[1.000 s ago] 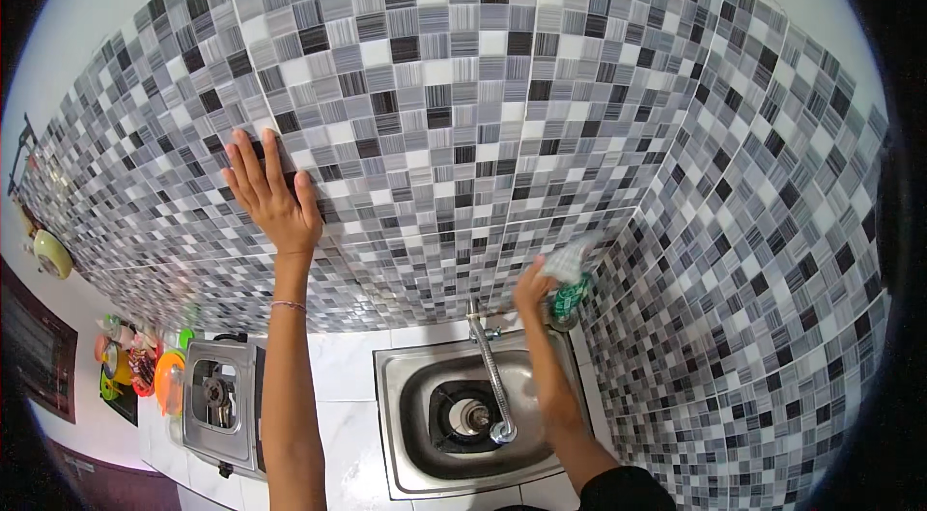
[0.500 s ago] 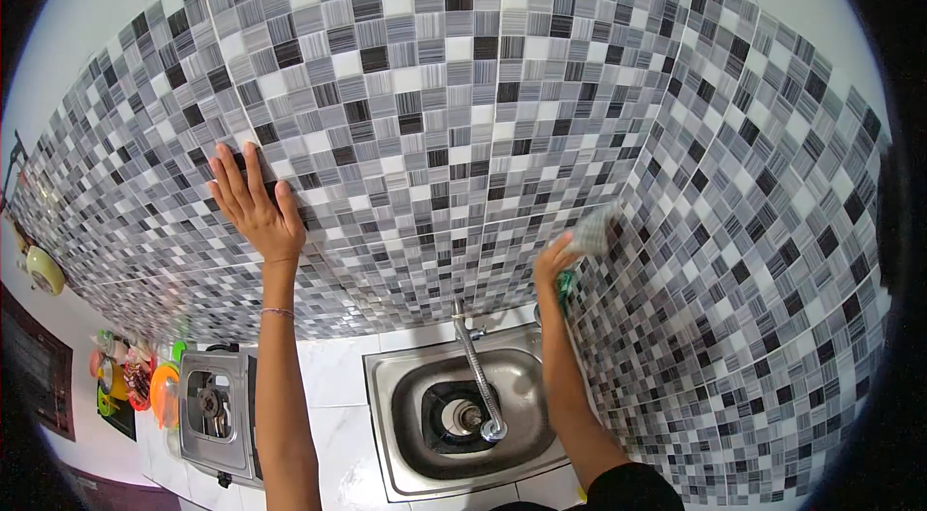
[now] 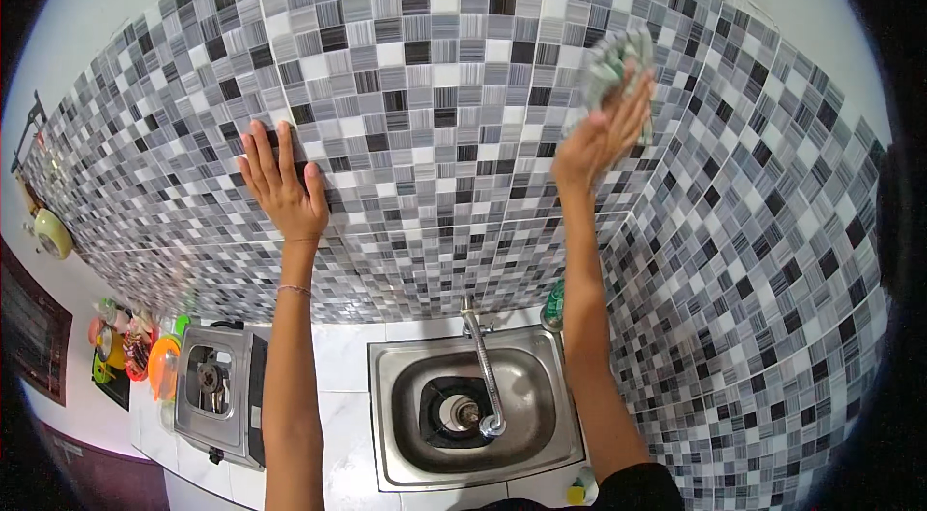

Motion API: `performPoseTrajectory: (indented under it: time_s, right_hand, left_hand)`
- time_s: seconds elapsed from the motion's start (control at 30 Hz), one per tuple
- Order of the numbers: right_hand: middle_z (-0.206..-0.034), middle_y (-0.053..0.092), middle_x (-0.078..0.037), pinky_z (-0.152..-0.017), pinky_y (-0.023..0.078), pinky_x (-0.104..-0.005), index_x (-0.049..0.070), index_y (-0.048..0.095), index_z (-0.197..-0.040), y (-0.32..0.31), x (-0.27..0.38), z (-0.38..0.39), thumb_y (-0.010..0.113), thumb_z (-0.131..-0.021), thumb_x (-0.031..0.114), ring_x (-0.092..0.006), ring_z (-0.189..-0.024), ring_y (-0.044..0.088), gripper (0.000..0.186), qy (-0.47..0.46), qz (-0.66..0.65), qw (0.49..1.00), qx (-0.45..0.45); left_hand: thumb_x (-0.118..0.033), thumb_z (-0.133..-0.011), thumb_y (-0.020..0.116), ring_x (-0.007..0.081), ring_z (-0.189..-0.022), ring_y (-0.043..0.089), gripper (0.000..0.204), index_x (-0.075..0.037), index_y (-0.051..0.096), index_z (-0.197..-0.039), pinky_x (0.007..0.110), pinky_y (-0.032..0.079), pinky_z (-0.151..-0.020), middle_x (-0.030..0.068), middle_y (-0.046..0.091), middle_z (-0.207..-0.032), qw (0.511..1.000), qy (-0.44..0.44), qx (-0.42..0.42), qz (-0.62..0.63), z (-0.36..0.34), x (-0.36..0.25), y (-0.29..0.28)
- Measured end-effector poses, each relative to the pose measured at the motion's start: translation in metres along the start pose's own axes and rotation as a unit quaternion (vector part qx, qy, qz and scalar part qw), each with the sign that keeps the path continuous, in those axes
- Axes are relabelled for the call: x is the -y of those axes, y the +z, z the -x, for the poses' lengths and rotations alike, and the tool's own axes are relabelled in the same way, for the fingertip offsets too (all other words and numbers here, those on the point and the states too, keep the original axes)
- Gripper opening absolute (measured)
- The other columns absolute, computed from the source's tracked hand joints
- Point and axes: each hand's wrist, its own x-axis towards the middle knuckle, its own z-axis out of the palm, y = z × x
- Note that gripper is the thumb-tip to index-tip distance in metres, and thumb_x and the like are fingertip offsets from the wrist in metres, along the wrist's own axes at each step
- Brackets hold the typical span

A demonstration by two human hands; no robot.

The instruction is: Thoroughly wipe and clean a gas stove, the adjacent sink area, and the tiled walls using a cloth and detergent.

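My left hand [image 3: 288,197] lies flat against the tiled wall [image 3: 415,144], fingers apart, with nothing in it. A thin band circles that wrist. Higher up and to the right, my right hand [image 3: 606,129] presses a pale cloth [image 3: 618,62] with green markings onto the same wall, close to the corner. Motion blurs the cloth and the fingers. The wall is covered in small black, grey and white checks. Below my hands, a steel sink [image 3: 379,414] is set in the white counter, with a flexible-neck faucet [image 3: 483,366] over it.
Left of the sink sits a grey gas stove [image 3: 220,395]. Colourful containers [image 3: 164,366] stand beyond it. A green bottle [image 3: 553,303] is in the corner behind the sink, and a yellow-and-green sponge [image 3: 576,494] lies at its front right. A tiled side wall [image 3: 753,269] rises on the right.
My right hand has swept upward with the cloth, from low by the corner to high on the back wall. My left hand stays flat on the wall; the view has shifted slightly.
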Motion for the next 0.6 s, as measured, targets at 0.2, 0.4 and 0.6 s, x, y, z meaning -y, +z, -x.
performPoseTrajectory:
  time_s: [0.2, 0.4, 0.6]
  right_hand:
    - [-0.167, 0.03, -0.028, -0.125, 0.012, -0.0604, 0.031, 0.06, -0.149, -0.023, 0.003, 0.099, 0.051, -0.106, 0.032, -0.0447, -0.156, 0.025, 0.044, -0.093, 0.067, 0.982, 0.149]
    - [-0.164, 0.037, -0.024, -0.122, 0.018, -0.069, 0.028, 0.069, -0.131, -0.085, -0.058, 0.374, 0.061, -0.098, 0.041, -0.0423, -0.156, 0.023, 0.036, -0.236, 0.162, 0.876, 0.387]
    - [-0.172, 0.025, -0.017, -0.125, 0.011, -0.0651, 0.011, 0.059, -0.143, -0.143, -0.081, 0.47, 0.054, -0.099, 0.039, -0.0388, -0.161, 0.01, 0.053, -0.151, 0.112, 0.716, 0.673]
  left_hand:
    - [-0.037, -0.108, 0.041, 0.0334, -0.159, 0.023, 0.057, -0.014, 0.044, -0.16, 0.051, 0.011, -0.129, 0.0142, 0.031, -0.17, 1.0, 0.005, 0.01, -0.021, 0.0, 0.0, 0.002]
    - [-0.037, -0.108, 0.04, 0.0341, -0.159, 0.022, 0.057, -0.012, 0.044, -0.159, 0.05, 0.011, -0.128, 0.0163, 0.031, -0.17, 1.0, 0.01, -0.006, -0.007, 0.0, 0.001, 0.001]
    - [-0.036, -0.108, 0.04, 0.0344, -0.159, 0.023, 0.057, -0.012, 0.043, -0.16, 0.05, 0.012, -0.128, 0.0172, 0.031, -0.169, 1.0, 0.015, -0.004, -0.019, -0.001, 0.0, -0.001]
